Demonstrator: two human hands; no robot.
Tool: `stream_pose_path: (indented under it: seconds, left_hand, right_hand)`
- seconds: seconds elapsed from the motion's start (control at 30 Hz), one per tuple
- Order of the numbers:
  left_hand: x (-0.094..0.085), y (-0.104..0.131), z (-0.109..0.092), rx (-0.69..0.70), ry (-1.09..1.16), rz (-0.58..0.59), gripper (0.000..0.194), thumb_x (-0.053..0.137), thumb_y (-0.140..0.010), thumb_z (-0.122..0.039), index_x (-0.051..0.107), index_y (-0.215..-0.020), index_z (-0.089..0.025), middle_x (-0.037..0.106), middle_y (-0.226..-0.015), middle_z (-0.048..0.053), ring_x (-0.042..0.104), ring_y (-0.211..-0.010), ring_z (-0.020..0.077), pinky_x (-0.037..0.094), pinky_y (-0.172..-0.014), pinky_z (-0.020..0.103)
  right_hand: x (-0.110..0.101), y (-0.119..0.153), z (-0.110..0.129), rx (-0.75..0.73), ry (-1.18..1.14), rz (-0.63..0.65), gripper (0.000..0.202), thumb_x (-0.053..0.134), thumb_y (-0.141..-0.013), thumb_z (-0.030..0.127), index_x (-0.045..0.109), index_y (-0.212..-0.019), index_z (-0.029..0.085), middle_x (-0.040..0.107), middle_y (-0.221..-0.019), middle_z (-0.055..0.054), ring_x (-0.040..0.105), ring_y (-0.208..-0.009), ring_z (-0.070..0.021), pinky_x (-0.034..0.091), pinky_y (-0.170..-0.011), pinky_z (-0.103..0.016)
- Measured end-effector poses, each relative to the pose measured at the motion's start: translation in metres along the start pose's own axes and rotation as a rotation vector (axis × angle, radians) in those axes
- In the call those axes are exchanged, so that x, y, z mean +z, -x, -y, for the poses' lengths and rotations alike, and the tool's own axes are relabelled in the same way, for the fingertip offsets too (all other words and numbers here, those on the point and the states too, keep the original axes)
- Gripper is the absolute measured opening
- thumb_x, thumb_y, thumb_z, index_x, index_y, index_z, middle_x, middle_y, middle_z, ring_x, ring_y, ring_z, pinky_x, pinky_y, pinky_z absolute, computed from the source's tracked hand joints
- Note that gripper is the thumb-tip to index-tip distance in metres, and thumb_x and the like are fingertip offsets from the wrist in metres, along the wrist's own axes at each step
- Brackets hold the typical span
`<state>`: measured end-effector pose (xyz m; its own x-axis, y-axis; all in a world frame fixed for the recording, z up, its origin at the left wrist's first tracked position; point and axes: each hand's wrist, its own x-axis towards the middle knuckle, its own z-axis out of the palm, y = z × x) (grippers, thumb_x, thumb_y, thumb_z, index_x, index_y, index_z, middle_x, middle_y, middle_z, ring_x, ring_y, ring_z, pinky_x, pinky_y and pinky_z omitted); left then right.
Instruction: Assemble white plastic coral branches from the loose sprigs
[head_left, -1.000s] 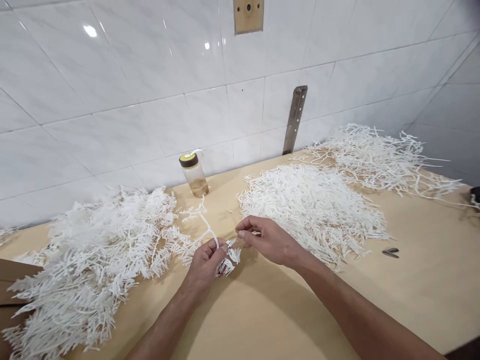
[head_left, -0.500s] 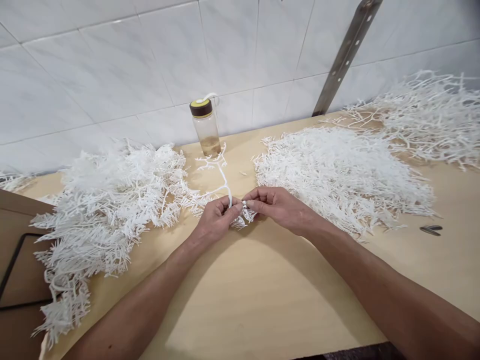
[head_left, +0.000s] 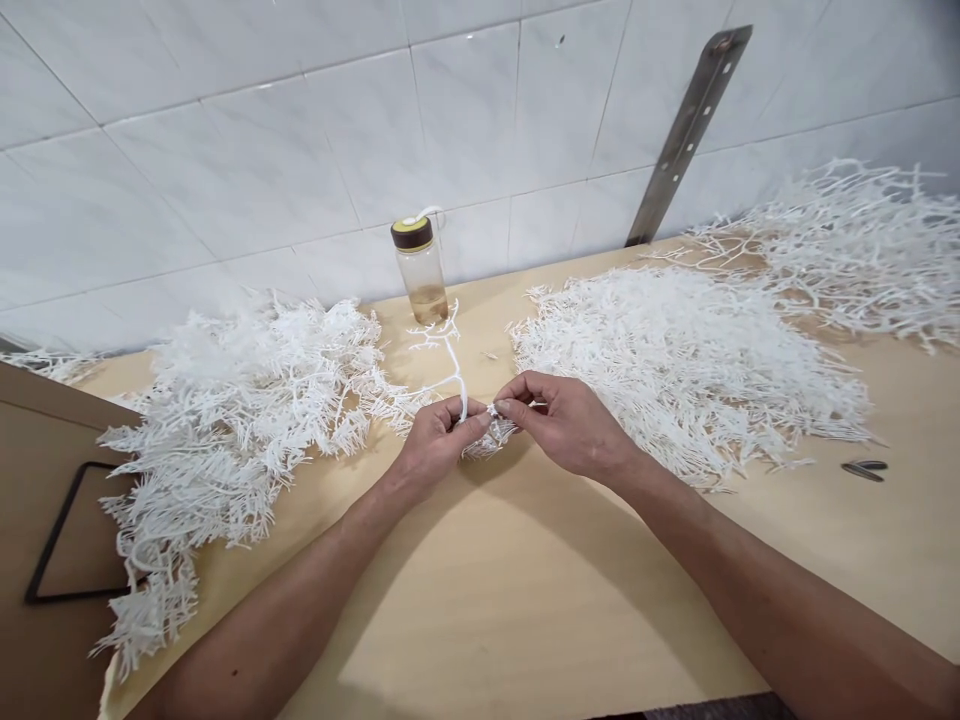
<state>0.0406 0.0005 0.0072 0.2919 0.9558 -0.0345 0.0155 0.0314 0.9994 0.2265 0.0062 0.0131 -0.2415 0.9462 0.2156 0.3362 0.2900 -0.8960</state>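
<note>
Head view: Left hand point(head_left: 433, 440) pinches the stem of a white branch point(head_left: 454, 362) over the table point(head_left: 487, 600), presumably to steady it. Right hand point(head_left: 568, 425) pinches its near twigs, thumb against fingertips. Branch lies between left pile point(head_left: 255, 390) and right pile point(head_left: 675, 360); side twigs overlap the left pile. Bottle point(head_left: 424, 275) stands just behind the far tips, limiting room there.

You pinch a branched white stem point(head_left: 453, 360) in your left hand point(head_left: 433, 440) and white sprigs point(head_left: 489, 441) in your right hand point(head_left: 570, 425), over the middle of the table point(head_left: 457, 610). A lidded bottle point(head_left: 424, 280) stands near the far edge; 1 white heap point(head_left: 247, 380) reaches the left edge, another pile point(head_left: 690, 370) spreads right of center, and a stringier bundle point(head_left: 862, 250) fills the far right.
</note>
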Motion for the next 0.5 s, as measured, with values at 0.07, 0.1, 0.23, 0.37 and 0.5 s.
stream_pose_path:
  seconds: [0.07,0.1,0.23,0.37,0.5]
  left_hand:
    - [-0.001,0.0,0.001,-0.005,0.024,-0.011,0.035,0.076,-0.075,-0.046,0.066,-0.08,-0.013,0.053,-0.062,-0.003,0.04,-0.053,0.0073,0.031,-0.054,0.023]
    - [-0.002,0.0,0.002,-0.01,0.042,-0.011,0.035,0.076,-0.074,-0.046,0.066,-0.079,-0.013,0.052,-0.061,-0.003,0.04,-0.053,0.0071,0.031,-0.054,0.023]
    - [-0.004,0.0,0.004,-0.03,0.093,0.013,0.035,0.077,-0.073,-0.045,0.064,-0.077,-0.014,0.054,-0.063,-0.002,0.046,-0.056,0.0086,0.034,-0.057,0.023]
    - [-0.005,0.0,0.006,0.014,0.023,0.02,0.035,0.075,-0.075,-0.047,0.062,-0.077,-0.014,0.058,-0.067,0.0,0.05,-0.061,0.0108,0.037,-0.06,0.024]
    - [-0.006,0.001,0.01,0.069,-0.068,0.035,0.036,0.071,-0.078,-0.049,0.062,-0.079,-0.014,0.058,-0.068,0.0,0.049,-0.061,0.011,0.037,-0.06,0.024]
  right_hand:
    - [0.003,0.001,0.001,-0.04,0.028,-0.039,0.014,0.06,-0.088,0.029,0.069,-0.086,0.019,0.07,-0.076,0.0,0.062,-0.068,-0.014,0.048,-0.063,-0.026]
    - [0.004,0.002,0.001,-0.059,0.046,-0.052,0.013,0.06,-0.088,0.029,0.069,-0.086,0.019,0.07,-0.077,0.0,0.062,-0.068,-0.014,0.048,-0.063,-0.026]
    - [0.002,0.004,0.005,-0.074,0.072,-0.022,0.013,0.06,-0.088,0.029,0.069,-0.086,0.019,0.071,-0.078,-0.001,0.064,-0.069,-0.0147,0.049,-0.063,-0.026]
    - [-0.004,0.003,0.01,-0.022,0.05,0.05,0.014,0.06,-0.088,0.031,0.068,-0.085,0.02,0.071,-0.079,-0.001,0.066,-0.071,-0.016,0.05,-0.066,-0.028]
    - [-0.01,0.002,0.012,0.034,0.042,0.124,0.016,0.06,-0.088,0.034,0.068,-0.085,0.02,0.07,-0.078,0.0,0.067,-0.071,-0.0162,0.051,-0.069,-0.029]
